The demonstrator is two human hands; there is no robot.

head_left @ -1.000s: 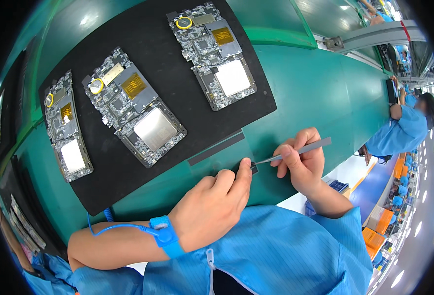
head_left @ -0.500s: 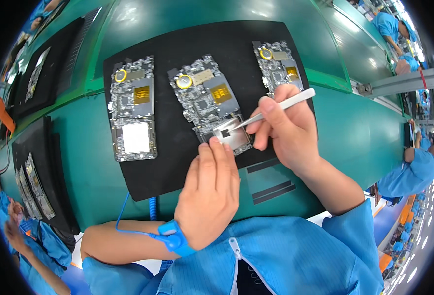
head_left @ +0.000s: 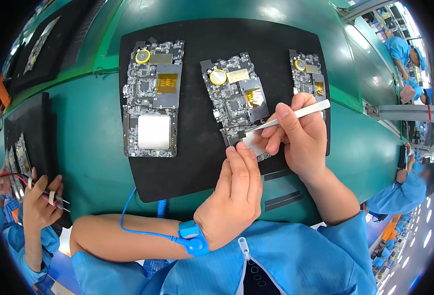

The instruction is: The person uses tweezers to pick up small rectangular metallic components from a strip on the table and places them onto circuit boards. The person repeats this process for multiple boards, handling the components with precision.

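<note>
A circuit board (head_left: 232,105) with a round yellow-rimmed cell and an amber patch lies tilted on a black mat (head_left: 192,167). My right hand (head_left: 303,137) pinches silver tweezers (head_left: 295,114). Their tips reach the board's lower part, at a small black piece (head_left: 242,134) beside a shiny metal plate (head_left: 257,142). My left hand (head_left: 234,191), a blue strap (head_left: 193,238) on its wrist, has its fingers together and fingertips on the lower edge of the board. The thumb is hidden. Some of the plate is covered by my fingers.
Similar boards lie on the mat to the left (head_left: 153,98) and the far right (head_left: 308,73). A blue cord (head_left: 125,211) runs from my strap toward the mat. At the left edge, a co-worker's hand (head_left: 41,201) holds a pronged tool with red and black wires.
The view has shifted, so mat and boards sit further right. The tweezers' tips and black piece have gone from over the plate to its left edge. A co-worker's hand has reached in at left.
</note>
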